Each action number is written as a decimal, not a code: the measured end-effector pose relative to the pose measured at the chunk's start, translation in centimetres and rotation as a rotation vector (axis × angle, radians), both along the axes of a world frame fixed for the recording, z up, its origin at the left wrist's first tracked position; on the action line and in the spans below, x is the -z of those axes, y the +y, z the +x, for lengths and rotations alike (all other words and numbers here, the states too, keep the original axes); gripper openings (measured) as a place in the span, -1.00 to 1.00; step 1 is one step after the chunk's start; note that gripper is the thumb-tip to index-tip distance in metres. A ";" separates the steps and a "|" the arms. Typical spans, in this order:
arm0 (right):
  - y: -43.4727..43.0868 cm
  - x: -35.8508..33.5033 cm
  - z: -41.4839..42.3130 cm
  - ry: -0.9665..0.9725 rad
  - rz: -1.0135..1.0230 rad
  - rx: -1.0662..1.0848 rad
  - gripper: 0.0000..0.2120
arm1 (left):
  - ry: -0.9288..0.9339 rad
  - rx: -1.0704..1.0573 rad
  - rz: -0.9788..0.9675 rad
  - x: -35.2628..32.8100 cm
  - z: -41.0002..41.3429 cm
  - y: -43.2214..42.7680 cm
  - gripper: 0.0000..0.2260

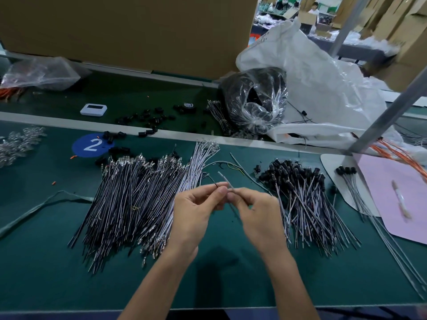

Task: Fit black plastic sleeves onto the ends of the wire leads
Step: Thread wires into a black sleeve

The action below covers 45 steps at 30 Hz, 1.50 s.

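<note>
Leads [225,180] pinched: left hand [196,213], right hand [256,213].

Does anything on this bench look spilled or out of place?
Yes. Small black plastic sleeves lie scattered loose on the green bench mat, some by the blue round sticker. Tiny orange scraps lie there too.

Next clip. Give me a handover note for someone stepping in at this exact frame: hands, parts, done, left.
Left hand pinches a dark lead; right hand pinches a pale lead. No sleeve shows in either.
Unsleeved leads lie in a pile left of the hands; loose black sleeves sit beyond it.
Done: sleeved leads piled on the right.
Left: the whole left pile.
</note>
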State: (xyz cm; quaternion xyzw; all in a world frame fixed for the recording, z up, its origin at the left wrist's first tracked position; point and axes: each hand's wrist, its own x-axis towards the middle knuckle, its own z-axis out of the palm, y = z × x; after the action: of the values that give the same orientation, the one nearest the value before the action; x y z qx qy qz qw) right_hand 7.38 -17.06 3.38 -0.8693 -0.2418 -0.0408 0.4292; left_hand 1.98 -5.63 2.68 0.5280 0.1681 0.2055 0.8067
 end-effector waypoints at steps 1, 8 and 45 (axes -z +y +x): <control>0.0 0.1 -0.1 0.062 0.030 -0.038 -0.89 | -0.004 0.002 -0.012 0.1 -0.1 0.0 -0.90; 0.0 0.7 -0.4 0.186 0.086 -0.182 -0.83 | 0.009 0.023 -0.020 0.8 -0.1 0.5 -0.87; -3.7 1.4 1.1 0.238 0.291 0.139 -0.87 | 0.139 0.160 0.907 3.2 3.2 4.1 -0.90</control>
State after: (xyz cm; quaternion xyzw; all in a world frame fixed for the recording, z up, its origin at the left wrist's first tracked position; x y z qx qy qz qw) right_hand 8.50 -20.74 2.03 -0.8113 -0.1205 -0.0016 0.5720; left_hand 5.21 -1.49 -0.48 0.8511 0.0737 0.1596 0.4947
